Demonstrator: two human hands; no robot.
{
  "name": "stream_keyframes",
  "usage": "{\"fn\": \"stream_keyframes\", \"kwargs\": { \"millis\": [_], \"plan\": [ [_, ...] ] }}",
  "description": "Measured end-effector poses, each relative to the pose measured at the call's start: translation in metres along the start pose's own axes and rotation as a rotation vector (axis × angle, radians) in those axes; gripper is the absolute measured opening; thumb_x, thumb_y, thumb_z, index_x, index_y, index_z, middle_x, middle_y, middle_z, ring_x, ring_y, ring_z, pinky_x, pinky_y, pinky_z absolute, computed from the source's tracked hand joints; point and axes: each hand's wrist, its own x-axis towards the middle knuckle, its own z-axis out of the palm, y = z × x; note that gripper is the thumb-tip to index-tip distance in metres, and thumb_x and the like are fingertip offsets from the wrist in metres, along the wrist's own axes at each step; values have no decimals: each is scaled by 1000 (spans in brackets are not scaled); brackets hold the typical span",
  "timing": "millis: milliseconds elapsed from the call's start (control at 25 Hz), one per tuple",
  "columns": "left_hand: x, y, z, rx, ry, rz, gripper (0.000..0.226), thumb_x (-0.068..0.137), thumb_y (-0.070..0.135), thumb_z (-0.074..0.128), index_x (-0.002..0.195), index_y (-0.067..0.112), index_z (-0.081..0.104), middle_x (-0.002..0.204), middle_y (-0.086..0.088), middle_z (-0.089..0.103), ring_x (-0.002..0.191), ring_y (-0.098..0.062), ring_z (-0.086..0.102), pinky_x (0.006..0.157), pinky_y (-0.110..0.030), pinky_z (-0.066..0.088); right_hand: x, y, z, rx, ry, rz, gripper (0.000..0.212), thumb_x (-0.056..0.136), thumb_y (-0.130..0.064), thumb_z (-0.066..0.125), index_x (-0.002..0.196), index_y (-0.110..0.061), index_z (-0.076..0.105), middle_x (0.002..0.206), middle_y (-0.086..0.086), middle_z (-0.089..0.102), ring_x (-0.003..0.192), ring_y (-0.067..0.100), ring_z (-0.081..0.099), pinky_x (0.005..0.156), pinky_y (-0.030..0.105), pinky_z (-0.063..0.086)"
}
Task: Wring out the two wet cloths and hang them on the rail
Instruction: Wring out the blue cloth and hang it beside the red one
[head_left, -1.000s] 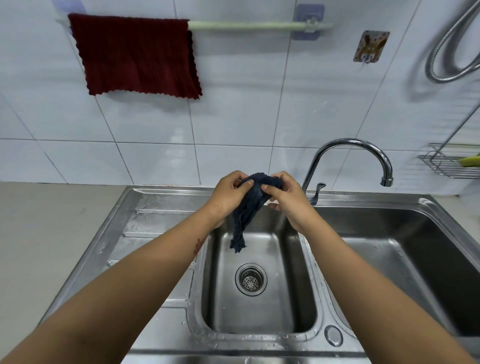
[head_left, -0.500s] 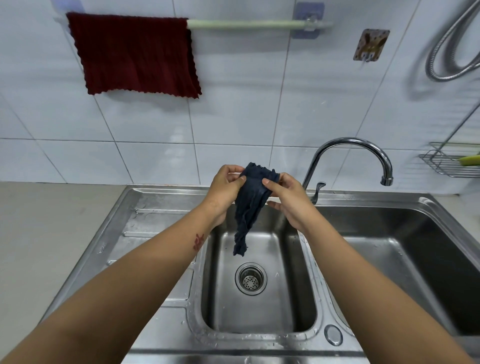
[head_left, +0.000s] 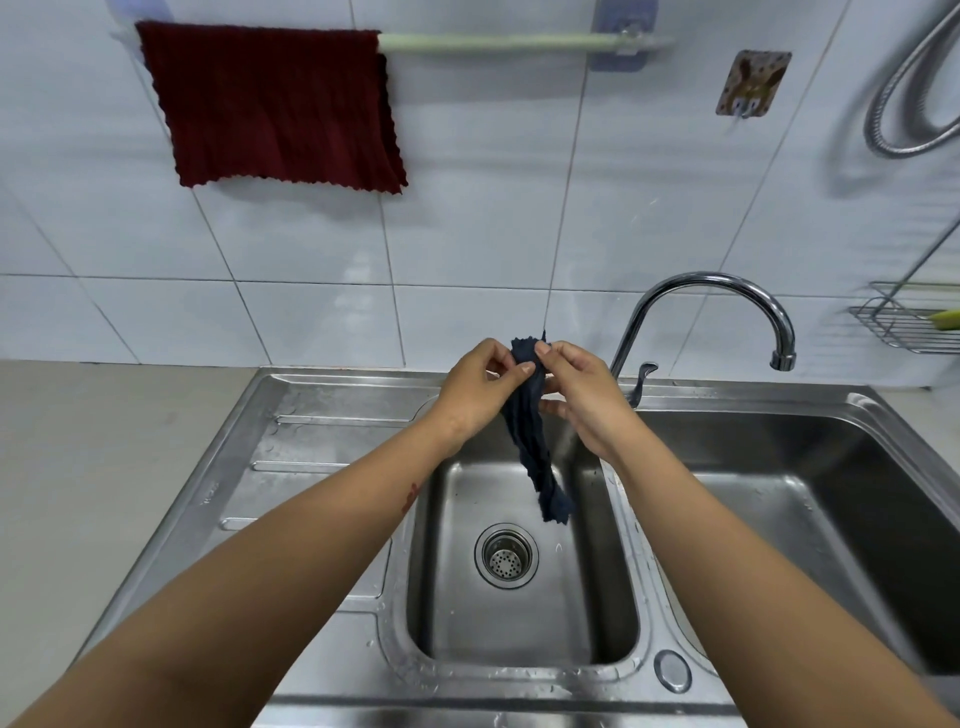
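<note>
While a second ago bunched in both fists, now let out long: dark blue cloth (head_left: 530, 441) dangling in a loose twisted strand, its top edge pinched and its tail hanging just above the drain (head_left: 506, 556). Reads as wringing finished and unfolding begun, with hanging the likely next step.

Nearest, both forearms reaching forward and converging over the small basin (head_left: 519, 613) of the sink. Left hand (head_left: 475, 392) raised, wrist bent slightly, thumb and fingertips closed narrow on the cloth's upper corner. Right hand (head_left: 582, 397) directly opposite, almost touching the left, thumb and forefinger pinching the same top edge while the lower fingers curl loosely behind the strand. Both hands holding cloth, neither wide.

Just beyond the right hand, tap (head_left: 711, 283) arching away to that side. Well above and beyond the hands, rail (head_left: 519, 42) on the tiled wall, bare along the stretch straight over them. Up and off to the left-hand side, dark red cloth (head_left: 270, 104) already draped flat over the rail's far end. One cloth hung, then; one in hand, needing to be spread and lifted.
</note>
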Motion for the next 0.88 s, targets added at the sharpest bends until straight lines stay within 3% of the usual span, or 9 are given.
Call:
{"fn": "stream_keyframes", "kwargs": {
  "millis": [120, 280, 400, 480, 600, 640, 760, 880],
  "plan": [
    [4, -2, 1, -63, -8, 22, 17, 95, 22, 56, 86, 8, 54, 77, 2, 59, 78, -20, 56, 81, -42, 51, 0, 0, 0, 36, 34, -5, 24, 100, -24, 47, 100, -7, 64, 80, 5, 68, 65, 12, 65, 64, 26, 54],
    [12, -6, 1, -176, 77, -71, 17, 96, 21, 48, 79, 17, 47, 82, -10, 58, 79, -29, 56, 86, -51, 51, 2, -1, 3, 116, 86, -10, 23, 100, -24, 47, 86, -12, 60, 79, 5, 69, 68, 15, 66, 66, 29, 55],
    [18, -10, -4, -221, 171, -201, 18, 99, 22, 40, 82, 19, 43, 93, -17, 59, 79, -23, 54, 74, -41, 50, 7, 2, 0, 102, 156, 3, 26, 101, -26, 46, 79, -15, 54, 75, 3, 66, 65, 13, 63, 61, 27, 52],
    [20, -11, -11, -298, 163, -281, 17, 98, 29, 40, 89, 15, 45, 94, -10, 56, 79, -17, 51, 67, -29, 46, 14, 5, -3, 90, 253, 22, 24, 101, -27, 43, 85, -14, 54, 85, 6, 64, 78, 16, 60, 73, 29, 49],
    [18, -11, -18, -433, -17, -365, 65, 75, 66, 61, 114, 14, 51, 118, -6, 62, 107, -18, 61, 93, -35, 51, 20, 6, -6, 122, 315, 102, 27, 97, -38, 48, 99, -13, 55, 101, 5, 66, 95, 18, 64, 89, 31, 50],
    [15, -10, -19, -397, -56, -344, 69, 70, 65, 68, 118, 18, 49, 122, -6, 60, 112, -20, 61, 98, -37, 50, 19, 5, -7, 107, 293, 124, 37, 91, -44, 57, 106, -11, 55, 104, 6, 68, 97, 19, 66, 90, 33, 51],
    [16, -14, -19, -296, -17, -267, 40, 87, 24, 68, 121, 18, 47, 121, -11, 57, 110, -24, 61, 97, -38, 51, 17, 7, -9, 49, 199, 128, 81, 58, -49, 84, 118, -4, 52, 109, 13, 70, 99, 25, 70, 89, 39, 56],
    [18, -14, -24, -309, 93, -218, 18, 95, 17, 57, 112, 14, 54, 118, -10, 61, 109, -23, 61, 96, -34, 51, 13, 9, -13, -163, 178, 115, 71, 61, -32, 83, 115, -8, 44, 107, 8, 65, 97, 21, 67, 87, 38, 55]
  ]
}}
